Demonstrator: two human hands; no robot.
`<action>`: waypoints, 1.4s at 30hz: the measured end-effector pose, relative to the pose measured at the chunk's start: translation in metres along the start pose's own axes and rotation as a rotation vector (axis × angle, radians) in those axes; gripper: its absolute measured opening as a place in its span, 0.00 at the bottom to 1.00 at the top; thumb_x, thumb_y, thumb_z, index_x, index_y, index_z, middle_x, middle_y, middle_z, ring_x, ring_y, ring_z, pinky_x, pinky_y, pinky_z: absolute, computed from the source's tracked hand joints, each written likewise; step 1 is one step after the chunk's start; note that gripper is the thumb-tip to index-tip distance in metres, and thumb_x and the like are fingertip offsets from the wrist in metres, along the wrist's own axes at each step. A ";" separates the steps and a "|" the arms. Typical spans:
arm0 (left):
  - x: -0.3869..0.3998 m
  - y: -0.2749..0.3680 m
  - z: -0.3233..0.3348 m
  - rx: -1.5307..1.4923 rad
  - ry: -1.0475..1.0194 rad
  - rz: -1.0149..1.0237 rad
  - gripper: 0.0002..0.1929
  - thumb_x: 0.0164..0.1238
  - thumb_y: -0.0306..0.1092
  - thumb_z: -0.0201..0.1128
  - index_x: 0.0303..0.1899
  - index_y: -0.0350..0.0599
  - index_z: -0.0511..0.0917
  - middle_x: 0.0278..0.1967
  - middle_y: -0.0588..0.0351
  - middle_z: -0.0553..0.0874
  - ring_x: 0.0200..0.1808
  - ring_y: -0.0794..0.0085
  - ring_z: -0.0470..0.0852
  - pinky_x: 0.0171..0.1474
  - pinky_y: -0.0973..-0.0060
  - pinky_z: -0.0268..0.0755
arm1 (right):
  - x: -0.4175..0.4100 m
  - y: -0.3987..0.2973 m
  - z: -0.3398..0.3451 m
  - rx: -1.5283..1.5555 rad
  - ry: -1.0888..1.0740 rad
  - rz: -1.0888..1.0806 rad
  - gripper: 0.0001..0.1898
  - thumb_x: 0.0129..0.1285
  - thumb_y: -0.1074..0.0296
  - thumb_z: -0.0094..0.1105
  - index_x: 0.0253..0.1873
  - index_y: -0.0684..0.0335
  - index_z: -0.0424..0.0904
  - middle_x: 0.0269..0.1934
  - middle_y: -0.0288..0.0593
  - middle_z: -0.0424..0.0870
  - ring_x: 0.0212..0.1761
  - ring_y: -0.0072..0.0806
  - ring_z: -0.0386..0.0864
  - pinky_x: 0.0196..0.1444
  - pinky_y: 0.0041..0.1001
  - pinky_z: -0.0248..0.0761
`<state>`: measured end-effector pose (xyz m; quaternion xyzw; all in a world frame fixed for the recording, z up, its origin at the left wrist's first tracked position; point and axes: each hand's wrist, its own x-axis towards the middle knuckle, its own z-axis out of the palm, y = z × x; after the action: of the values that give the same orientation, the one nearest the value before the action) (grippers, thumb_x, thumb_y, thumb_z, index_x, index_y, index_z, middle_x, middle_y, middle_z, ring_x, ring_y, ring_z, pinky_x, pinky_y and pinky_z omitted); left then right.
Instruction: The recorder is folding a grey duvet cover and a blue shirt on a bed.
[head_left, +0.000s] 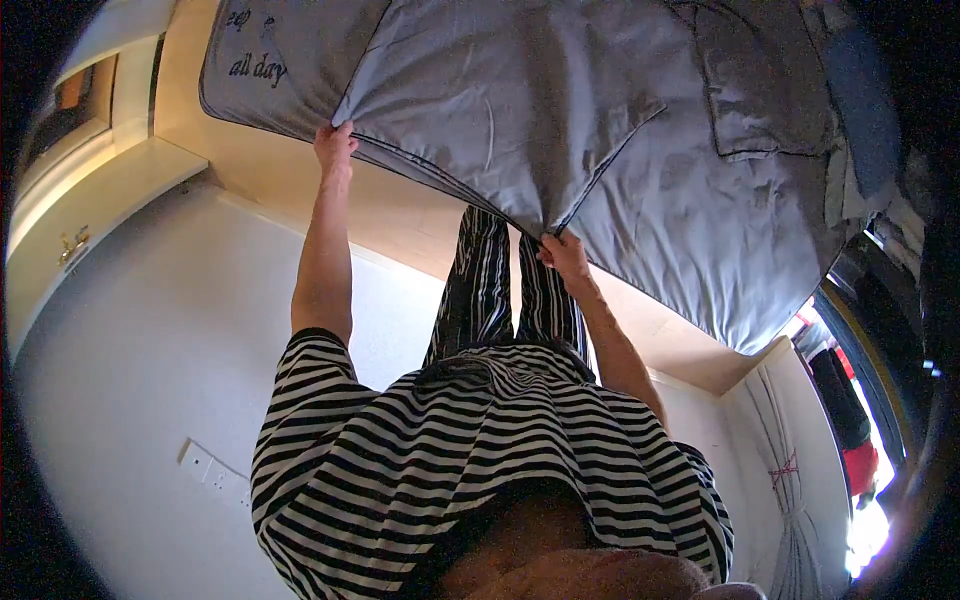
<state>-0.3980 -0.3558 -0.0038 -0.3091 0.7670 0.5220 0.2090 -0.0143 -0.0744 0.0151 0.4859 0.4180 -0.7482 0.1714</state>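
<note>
Grey, shiny bedding (480, 105), which looks like a quilt cover, spreads over most of the upper picture. My left hand (335, 146) pinches its near edge where a dark-piped seam meets it. Farther right, my right hand (564, 255) grips the same edge close to my striped trousers. Between both hands the hem is drawn taut, and a raised fold with dark piping runs up from my right hand. Beyond my left hand lies a grey section (259, 94) bearing dark lettering. What is under the cloth is hidden.
A pillow-like grey piece (769, 97) lies at upper right. At left is a pale door (112, 217) with a brass-coloured handle. Wall sockets (214, 472) sit on the wall behind me. On the right, a tied curtain (787, 480) hangs near a bright window with clothes (840, 397).
</note>
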 end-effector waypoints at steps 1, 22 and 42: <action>-0.007 0.000 0.004 -0.021 -0.008 0.049 0.16 0.56 0.30 0.68 0.44 0.46 0.72 0.42 0.56 0.79 0.41 0.66 0.77 0.44 0.64 0.73 | 0.004 0.001 0.001 -0.010 0.067 0.002 0.11 0.64 0.63 0.58 0.33 0.65 0.76 0.23 0.37 0.79 0.24 0.21 0.77 0.25 0.23 0.69; -0.240 -0.108 0.185 1.190 -0.556 1.103 0.35 0.62 0.48 0.61 0.68 0.46 0.61 0.71 0.48 0.58 0.74 0.54 0.51 0.71 0.48 0.43 | 0.082 -0.168 0.028 -0.707 -0.229 -0.737 0.12 0.64 0.64 0.52 0.48 0.61 0.77 0.35 0.52 0.83 0.35 0.37 0.82 0.30 0.36 0.72; -0.280 -0.067 0.230 0.779 -0.586 1.231 0.29 0.62 0.42 0.61 0.64 0.46 0.65 0.68 0.49 0.62 0.71 0.52 0.57 0.68 0.40 0.46 | 0.140 -0.269 -0.126 -1.029 0.293 -0.715 0.17 0.61 0.56 0.61 0.47 0.64 0.78 0.39 0.50 0.83 0.40 0.42 0.81 0.44 0.36 0.73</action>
<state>-0.1501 -0.0885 0.0466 0.4173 0.8417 0.2978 0.1694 -0.1842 0.2056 -0.0061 0.2695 0.8788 -0.3887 0.0638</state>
